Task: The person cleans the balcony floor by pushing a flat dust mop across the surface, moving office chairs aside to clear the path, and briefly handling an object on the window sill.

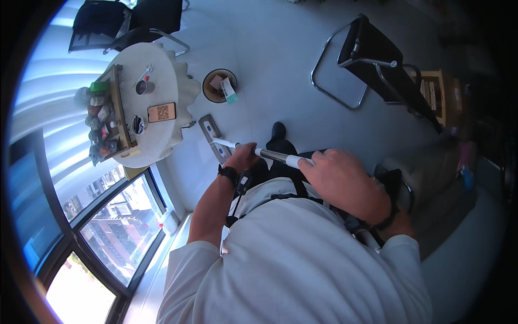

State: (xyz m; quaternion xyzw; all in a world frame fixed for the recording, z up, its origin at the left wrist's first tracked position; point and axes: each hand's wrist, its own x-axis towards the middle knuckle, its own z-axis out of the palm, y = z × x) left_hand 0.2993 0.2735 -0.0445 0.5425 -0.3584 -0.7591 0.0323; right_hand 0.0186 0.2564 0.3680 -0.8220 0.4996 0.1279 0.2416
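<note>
A flat mop (275,155) slants across in front of my body, its pole white and metallic. My left hand (242,157) is closed around the lower part of the pole. Higher up, near the pole's upper end, my right hand (330,170) grips the white handle section. The flat rectangular mop head (214,138) rests on the floor beside the round table, left of my feet. My fingertips are partly hidden on both hands.
A round table (162,69) with a scalloped cloth holds a phone (161,112), scissors (146,73), a mug (144,87) and a wooden tray (117,101). A waste bin (219,86) stands nearby. A black chair (372,60) is at the upper right; windows (121,227) lie left.
</note>
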